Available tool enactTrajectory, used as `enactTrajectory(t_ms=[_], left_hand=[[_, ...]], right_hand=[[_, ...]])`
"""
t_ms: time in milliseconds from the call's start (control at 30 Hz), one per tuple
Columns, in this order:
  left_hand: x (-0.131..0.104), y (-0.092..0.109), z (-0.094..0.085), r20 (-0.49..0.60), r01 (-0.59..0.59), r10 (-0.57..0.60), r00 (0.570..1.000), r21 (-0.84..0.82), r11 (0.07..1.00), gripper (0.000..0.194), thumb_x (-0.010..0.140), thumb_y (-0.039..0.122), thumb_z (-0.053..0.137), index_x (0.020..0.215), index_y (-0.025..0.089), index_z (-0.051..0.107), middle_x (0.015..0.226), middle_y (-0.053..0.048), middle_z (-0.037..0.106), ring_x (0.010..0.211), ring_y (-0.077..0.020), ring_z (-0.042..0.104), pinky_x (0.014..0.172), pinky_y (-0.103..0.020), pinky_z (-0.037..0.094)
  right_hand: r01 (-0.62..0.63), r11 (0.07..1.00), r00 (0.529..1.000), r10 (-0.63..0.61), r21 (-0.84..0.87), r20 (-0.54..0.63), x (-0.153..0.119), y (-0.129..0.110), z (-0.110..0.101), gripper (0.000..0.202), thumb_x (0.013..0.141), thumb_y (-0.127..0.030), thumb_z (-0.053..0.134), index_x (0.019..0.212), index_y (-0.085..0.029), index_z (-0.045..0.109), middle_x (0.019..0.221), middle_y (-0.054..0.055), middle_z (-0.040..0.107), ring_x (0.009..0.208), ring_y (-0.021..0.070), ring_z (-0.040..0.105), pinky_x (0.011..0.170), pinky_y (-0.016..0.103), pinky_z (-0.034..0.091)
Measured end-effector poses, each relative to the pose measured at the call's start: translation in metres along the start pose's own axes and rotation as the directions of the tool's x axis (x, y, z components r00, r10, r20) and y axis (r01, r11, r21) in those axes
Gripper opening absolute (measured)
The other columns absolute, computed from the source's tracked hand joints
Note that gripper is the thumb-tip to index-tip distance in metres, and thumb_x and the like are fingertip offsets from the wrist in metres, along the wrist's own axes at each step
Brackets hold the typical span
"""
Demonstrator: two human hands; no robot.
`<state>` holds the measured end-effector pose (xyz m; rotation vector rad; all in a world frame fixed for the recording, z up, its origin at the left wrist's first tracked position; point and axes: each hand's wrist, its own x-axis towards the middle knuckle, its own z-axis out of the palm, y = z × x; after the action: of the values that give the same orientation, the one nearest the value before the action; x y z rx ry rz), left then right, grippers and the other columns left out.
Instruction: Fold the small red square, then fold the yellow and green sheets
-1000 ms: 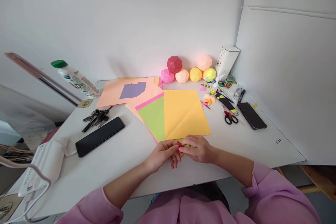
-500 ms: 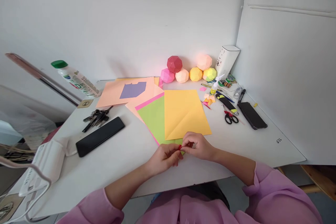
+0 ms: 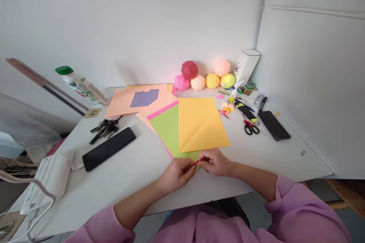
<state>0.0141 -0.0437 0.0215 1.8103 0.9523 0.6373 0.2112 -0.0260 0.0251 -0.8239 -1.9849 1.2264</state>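
Note:
A small red piece (image 3: 196, 163) is pinched between my two hands, mostly covered by the fingertips. My left hand (image 3: 176, 172) grips it from the left with thumb and fingers together. From the right, my right hand (image 3: 215, 162) pinches its other side. Both hands are just above the near end of a green sheet (image 3: 165, 123). A yellow-orange sheet (image 3: 201, 121) with a diagonal crease overlaps the green one, just beyond the fingers.
Several faceted paper balls (image 3: 189, 70) stand by the wall. Scissors (image 3: 251, 128), a cutter (image 3: 246, 112), a glue bottle (image 3: 232, 96) and a phone (image 3: 274, 125) lie right. Left are keys (image 3: 105, 127), a black device (image 3: 108, 149), a bottle (image 3: 82, 86) and a power strip (image 3: 49, 180).
Both hands have shifted slightly toward me. The left fingers have drawn in around the red piece, and less of it shows between the fingertips.

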Motion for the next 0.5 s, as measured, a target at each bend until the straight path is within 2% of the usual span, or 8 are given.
enactTrajectory(t_ms=[167,267,500], left_hand=[[-0.0012,-0.0018,0.0000,-0.005,-0.109,0.110,0.994,0.088,0.990,0.036,0.084,0.023,0.047,0.054,0.019,0.027,0.050,0.007,0.022,0.048,-0.0073,0.020,0.048,-0.024,0.017],[-0.0011,-0.0012,0.0010,0.006,-0.138,0.138,0.990,0.113,0.984,0.035,0.084,0.022,0.046,0.055,0.019,0.026,0.049,0.007,0.022,0.047,-0.0071,0.020,0.048,-0.025,0.017],[-0.0025,0.0028,0.0031,0.059,-0.146,0.140,0.988,0.096,0.985,0.035,0.086,0.023,0.045,0.056,0.019,0.027,0.049,0.007,0.025,0.046,-0.0066,0.022,0.046,-0.023,0.017]], right_hand=[[0.011,0.999,0.999,-0.009,-0.052,0.034,-0.0009,0.0002,0.0041,0.017,0.086,-0.031,0.054,0.077,-0.016,0.056,0.058,-0.004,0.051,0.049,0.0068,0.041,0.045,0.018,0.032],[0.028,0.997,0.999,-0.024,-0.071,0.048,-0.0012,0.0011,0.0050,0.016,0.085,-0.030,0.055,0.076,-0.017,0.056,0.058,-0.004,0.050,0.049,0.0068,0.040,0.045,0.018,0.031],[0.163,0.977,0.986,-0.156,-0.135,0.062,-0.0049,-0.0019,0.0026,0.016,0.087,-0.024,0.050,0.072,-0.018,0.055,0.054,-0.005,0.044,0.047,0.0073,0.035,0.046,0.020,0.029]])
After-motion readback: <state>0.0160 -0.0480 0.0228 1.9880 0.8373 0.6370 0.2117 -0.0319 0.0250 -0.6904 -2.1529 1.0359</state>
